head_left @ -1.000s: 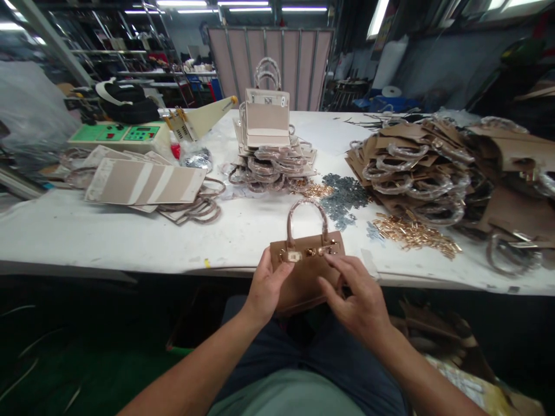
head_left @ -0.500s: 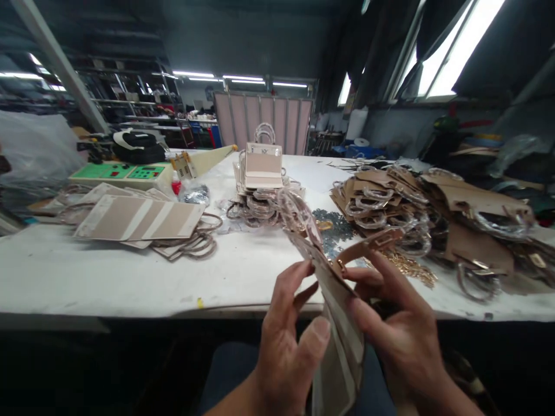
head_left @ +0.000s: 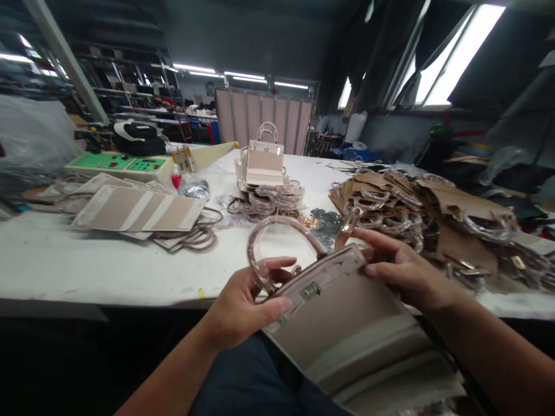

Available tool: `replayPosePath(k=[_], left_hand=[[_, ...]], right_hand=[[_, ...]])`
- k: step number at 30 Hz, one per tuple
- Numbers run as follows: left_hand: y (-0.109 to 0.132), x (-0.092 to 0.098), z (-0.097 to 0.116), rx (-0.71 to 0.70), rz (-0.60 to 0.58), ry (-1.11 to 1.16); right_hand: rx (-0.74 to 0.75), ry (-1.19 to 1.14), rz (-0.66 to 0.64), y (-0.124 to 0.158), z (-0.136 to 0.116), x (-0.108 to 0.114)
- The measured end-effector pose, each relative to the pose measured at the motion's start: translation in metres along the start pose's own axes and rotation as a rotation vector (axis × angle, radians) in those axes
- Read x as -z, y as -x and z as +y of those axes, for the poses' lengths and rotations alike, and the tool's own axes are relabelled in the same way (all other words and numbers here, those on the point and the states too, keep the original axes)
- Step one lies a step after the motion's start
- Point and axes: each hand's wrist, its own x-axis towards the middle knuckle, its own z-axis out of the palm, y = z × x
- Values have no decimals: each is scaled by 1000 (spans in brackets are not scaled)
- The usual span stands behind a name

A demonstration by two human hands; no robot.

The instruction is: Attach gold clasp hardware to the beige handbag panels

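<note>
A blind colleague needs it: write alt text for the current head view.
Left hand and right hand hold a handbag panel with a looped handle by its top edge; beyond, the white table bears stacked panels and grey hardware.

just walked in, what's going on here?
Someone's left hand holds a flat beige bag panel by its top edge, near one end of a plastic-wrapped brown loop handle; the right hand holds the opposite top corner. It's tilted at the near edge of a white table. Beyond: stacked beige striped panels left, heaped brown panels right.
</note>
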Motion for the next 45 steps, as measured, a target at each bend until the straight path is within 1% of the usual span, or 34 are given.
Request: replayPosePath(k=[2, 3, 5, 8, 11, 15, 19, 22, 24, 26, 27, 28, 30, 32, 34, 36, 38, 39, 41, 43, 45], left_hand=[[6, 4, -28, 112, -105, -20], [10, 5, -44, 159, -132, -48], [18, 3, -78, 258, -137, -87], [27, -3, -121, 388, -81, -32], [26, -10, -149, 410, 8, -3], [15, -16, -172, 416, 159, 31], [11, -26, -185, 504, 255, 230], [15, -36, -183, 553, 325, 294], [19, -43, -179, 597, 356, 314], [22, -48, -177, 649, 369, 369], [23, -50, -178, 666, 384, 402], [23, -51, -179, 670, 407, 428], [20, -53, -186, 647, 464, 452], [16, -55, -192, 619, 505, 450], [12, -58, -195, 620, 529, 464], [8, -62, -194, 638, 549, 502], [6, -66, -191, 652, 567, 540], [4, -68, -190, 658, 577, 550], [2, -71, -188, 669, 599, 560], [0, -72, -188, 665, 610, 574], [-1, -72, -188, 650, 605, 593]], right_hand=[[-97, 16, -80, -6, 19, -4], [-133, 27, -107, -10, 28, -6], [-192, 64, -164, -20, 47, -9], [-250, 120, -276, -43, 71, -10], [-254, 143, -349, -72, 90, -8], [-267, 193, -406, -111, 112, -5], [-291, 222, -457, -135, 128, 0], [-296, 265, -450, -140, 130, 6], [-282, 304, -475, -139, 128, 8], [-245, 366, -504, -137, 128, 6], [-219, 412, -496, -137, 129, 5], [-190, 467, -466, -136, 131, 2], [-117, 589, -350, -135, 133, -3], [-18, 685, -174, -130, 129, -9], [96, 716, 50, -118, 115, -14], [210, 641, 291, -101, 96, -22], [322, 429, 483, -83, 82, -33], [374, 293, 542, -75, 80, -41], [444, 85, 591, -66, 87, -58], [441, 58, 590, -64, 107, -74], [386, 86, 594, -67, 128, -86]])
